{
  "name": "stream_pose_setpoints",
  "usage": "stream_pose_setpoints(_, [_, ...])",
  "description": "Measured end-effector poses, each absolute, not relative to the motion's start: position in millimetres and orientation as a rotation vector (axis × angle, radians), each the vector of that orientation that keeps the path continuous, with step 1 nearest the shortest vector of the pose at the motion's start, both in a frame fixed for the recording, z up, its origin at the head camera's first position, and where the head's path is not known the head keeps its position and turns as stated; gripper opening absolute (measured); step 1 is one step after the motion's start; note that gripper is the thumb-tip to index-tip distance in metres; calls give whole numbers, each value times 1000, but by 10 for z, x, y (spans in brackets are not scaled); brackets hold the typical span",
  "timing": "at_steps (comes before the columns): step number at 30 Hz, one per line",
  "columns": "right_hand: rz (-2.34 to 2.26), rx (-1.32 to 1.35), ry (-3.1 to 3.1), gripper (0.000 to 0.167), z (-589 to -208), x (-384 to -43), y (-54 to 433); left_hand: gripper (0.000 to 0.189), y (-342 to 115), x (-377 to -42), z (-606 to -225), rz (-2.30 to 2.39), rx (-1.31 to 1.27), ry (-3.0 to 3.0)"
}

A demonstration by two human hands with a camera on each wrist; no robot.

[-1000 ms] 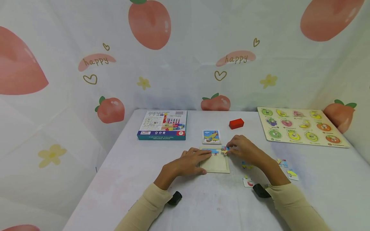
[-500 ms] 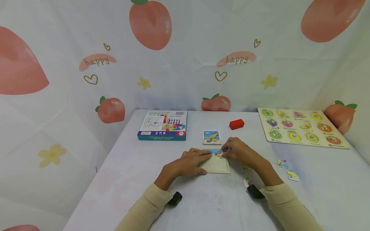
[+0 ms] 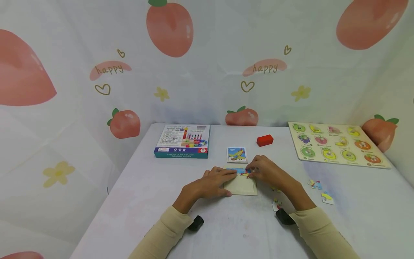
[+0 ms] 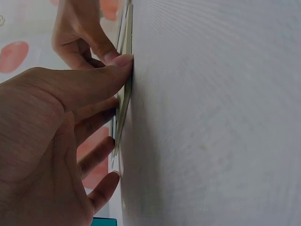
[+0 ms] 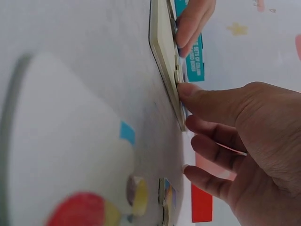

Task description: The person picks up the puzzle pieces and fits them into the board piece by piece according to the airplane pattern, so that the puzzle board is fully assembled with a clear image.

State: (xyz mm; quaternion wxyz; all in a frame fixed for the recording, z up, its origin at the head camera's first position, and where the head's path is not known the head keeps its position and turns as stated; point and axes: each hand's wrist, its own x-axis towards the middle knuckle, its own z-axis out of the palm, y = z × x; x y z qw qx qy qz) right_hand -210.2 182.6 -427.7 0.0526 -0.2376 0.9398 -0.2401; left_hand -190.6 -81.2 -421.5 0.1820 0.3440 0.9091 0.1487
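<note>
A wooden puzzle tray [image 3: 240, 187] lies mid-table, with blue picture pieces along its far side. My left hand [image 3: 211, 182] rests over its left part, fingers stretched across the pieces; in the left wrist view the thumb lies at the edge of the tray [image 4: 126, 101]. At the far right corner, my right hand [image 3: 267, 172] pinches a puzzle piece [image 3: 246, 174] between thumb and fingers, down in the tray beside the other pieces. In the right wrist view the thumb tip covers most of that piece. An airplane picture card [image 3: 237, 154] lies just behind the tray.
Loose puzzle pieces lie to the right, among them a blue one [image 3: 315, 184], a yellow one [image 3: 327, 198] and one near the right wrist [image 3: 276, 205]. Farther back are a boxed toy [image 3: 182, 141], a red block [image 3: 265, 140] and a fruit board [image 3: 337, 144].
My right hand has moved left and brought its puzzle piece from the tray's right edge in against the blue pieces. My left hand has stayed in place.
</note>
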Motion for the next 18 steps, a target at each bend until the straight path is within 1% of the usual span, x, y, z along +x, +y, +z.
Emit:
stream_pose_setpoints(9, [-718,-717,2864,22,-4263,-2084,1800,72,-811,-1909,-4217,414,973,2565])
stream_pose_setpoints(12, [-712,-678,2862,23,-4265,-2090,1786,72,-815,-1909,-4218,415,979,2566])
stream_pose_setpoints(18, [-705,-631,2865,23,-4263,-2092,1770,67,-827,-1921,-4231,433,993,2568])
